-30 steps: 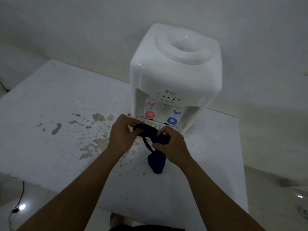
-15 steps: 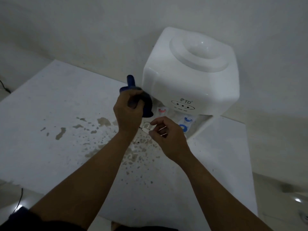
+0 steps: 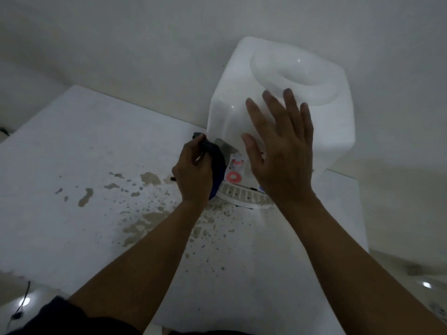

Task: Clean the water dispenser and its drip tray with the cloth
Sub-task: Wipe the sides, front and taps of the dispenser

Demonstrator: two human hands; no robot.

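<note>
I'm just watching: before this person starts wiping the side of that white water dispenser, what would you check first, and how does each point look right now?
1. Dark blue cloth gripped by left hand: ok.
2. Cloth touching the white plastic water dispenser: cannot tell, but it is at the left front corner.
3. Right hand steadying the dispenser: cannot tell; fingers spread in front of it.
4. White slotted drip tray clean: not ok, dark specks.
5. White table dry: not ok, brownish puddles.
</note>
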